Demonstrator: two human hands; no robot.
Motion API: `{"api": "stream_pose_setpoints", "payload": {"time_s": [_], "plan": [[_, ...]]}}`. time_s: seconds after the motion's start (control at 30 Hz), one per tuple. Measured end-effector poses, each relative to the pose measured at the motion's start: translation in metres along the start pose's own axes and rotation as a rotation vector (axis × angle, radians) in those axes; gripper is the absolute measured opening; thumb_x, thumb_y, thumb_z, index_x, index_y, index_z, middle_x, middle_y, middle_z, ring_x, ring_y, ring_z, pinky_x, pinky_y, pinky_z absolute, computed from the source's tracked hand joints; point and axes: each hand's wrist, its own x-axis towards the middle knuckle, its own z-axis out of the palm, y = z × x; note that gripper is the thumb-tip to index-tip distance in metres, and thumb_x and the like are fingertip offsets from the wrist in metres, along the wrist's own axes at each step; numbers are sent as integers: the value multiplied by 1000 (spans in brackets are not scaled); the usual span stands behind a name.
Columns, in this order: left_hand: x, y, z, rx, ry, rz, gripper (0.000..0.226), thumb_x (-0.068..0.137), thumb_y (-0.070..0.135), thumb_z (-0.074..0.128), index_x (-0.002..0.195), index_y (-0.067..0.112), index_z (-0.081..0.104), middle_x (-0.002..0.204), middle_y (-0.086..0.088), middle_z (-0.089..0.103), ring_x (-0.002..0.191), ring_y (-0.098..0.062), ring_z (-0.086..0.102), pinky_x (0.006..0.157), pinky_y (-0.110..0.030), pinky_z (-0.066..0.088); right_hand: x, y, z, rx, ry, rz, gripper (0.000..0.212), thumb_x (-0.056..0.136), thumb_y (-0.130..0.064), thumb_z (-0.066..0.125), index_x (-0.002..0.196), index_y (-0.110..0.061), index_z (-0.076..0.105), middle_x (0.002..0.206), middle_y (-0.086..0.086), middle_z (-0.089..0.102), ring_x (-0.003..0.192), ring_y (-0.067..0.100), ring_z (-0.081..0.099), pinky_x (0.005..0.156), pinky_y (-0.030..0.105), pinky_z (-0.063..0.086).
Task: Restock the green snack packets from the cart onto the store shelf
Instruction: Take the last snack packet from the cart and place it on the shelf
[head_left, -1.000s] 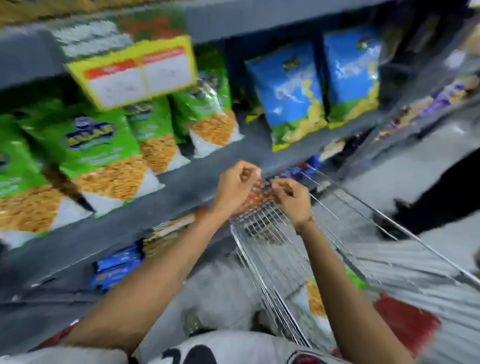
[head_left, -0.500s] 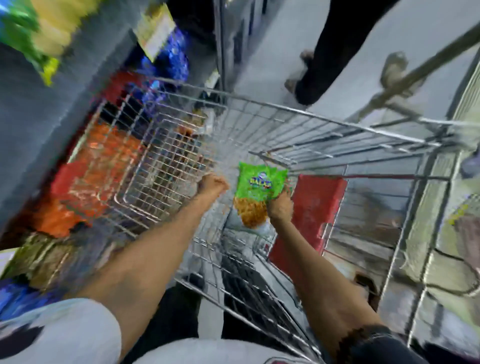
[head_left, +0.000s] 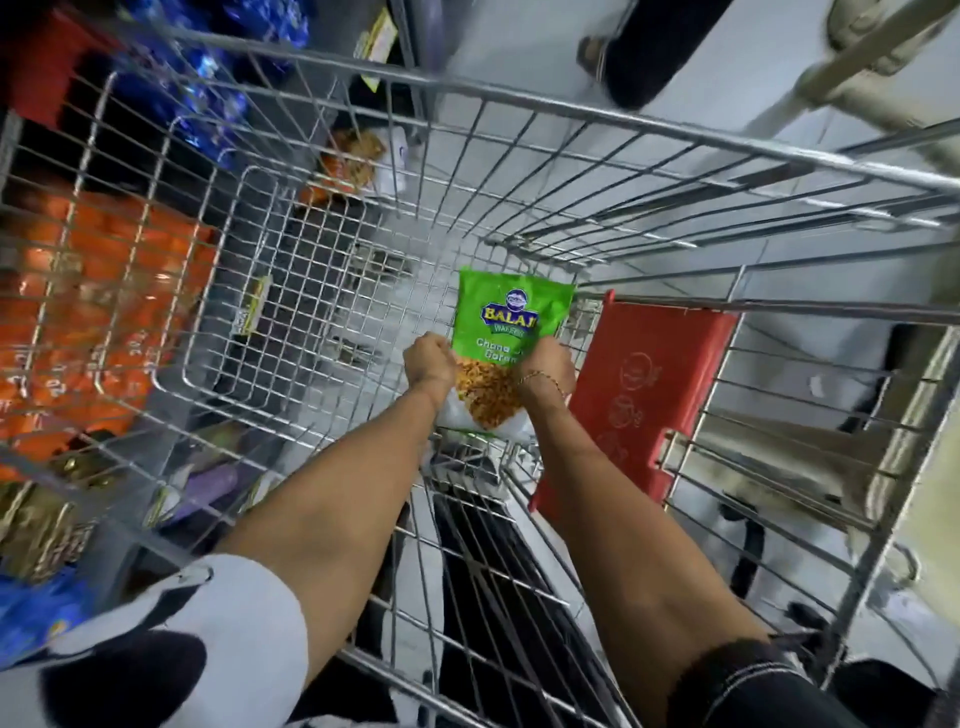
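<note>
The light over my cart is flat, cool and bright, and the pale floor at the top is nearly washed out. I see no hard shadows; only a soft dimness under the wire bottom and along the shelves at my left. The green packet in the middle is the sharpest thing, its print mostly readable, though the lettering smears near its right edge. My left hand and right hand look fairly crisp. The orange packs at the left are smeared, with small white glints. Straight wires bow outward towards the edges, and the corners are soft and blurred
</note>
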Motion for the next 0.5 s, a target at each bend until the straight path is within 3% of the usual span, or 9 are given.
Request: {"api": "stream_pose_setpoints", "payload": {"time_s": [0.03,0.1,0.13,0.23,0.3,0.37,0.43,0.5], "plan": [[0,-1,-1,4,-14,-17,18,83,-8,51,77,0,67,84,-21,66,99,-36,63,66,-23,55,-5,-4,-6,-11,38,-10,21,83,-7,53,100,-1,64,109,22,67,102,38,63,81,40,53],[-5,-1,-9,-30,-14,-58,21,82,-8,55,96,-2,69,108,-22,68,105,-33,62,88,-28,53,-8,-5,-10,-12,40,-9,19,81,-12,58,97,-5,65,108,21,68,99,37,64,78,37,53],[-11,0,-17,-6,-1,-52,21,82,-7,55,95,0,70,108,-18,69,103,-29,63,92,-28,51,-12,-6,-11,-5,31,-16,18,81,-15,61,96,-5,65,107,21,68,98,36,65,76,36,52],[-22,5,-46,-25,41,-51,35,81,-8,53,56,16,58,75,-2,58,73,-13,54,65,-12,42,-30,-17,-19,44,14,-54,27,76,-27,67,94,-6,67,103,21,69,95,36,65,74,36,52],[-35,13,-71,-80,93,-49,18,79,-3,59,71,9,70,73,-2,61,71,-12,57,63,-12,43,-48,-29,-28,83,54,-119,31,76,-30,67,96,-6,67,103,23,69,98,37,64,81,40,53],[-46,21,-96,-144,123,-9,18,75,4,67,92,7,73,82,-3,66,81,-17,63,75,-21,49,-64,-42,-38,74,92,-179,30,78,-30,66,97,-7,68,105,24,69,100,38,63,85,42,52],[-62,26,-129,-199,184,65,24,72,10,72,96,8,72,84,-3,66,83,-15,61,78,-26,49,-85,-60,-54,79,106,-281,26,79,-29,66,92,-6,68,99,24,70,95,37,65,79,38,52],[-78,25,-164,-257,248,127,27,72,17,75,98,11,72,84,2,65,84,-11,60,78,-19,46,-107,-84,-68,68,99,-419,23,78,-25,67,84,-2,68,83,24,69,81,32,64,68,34,47]]}}
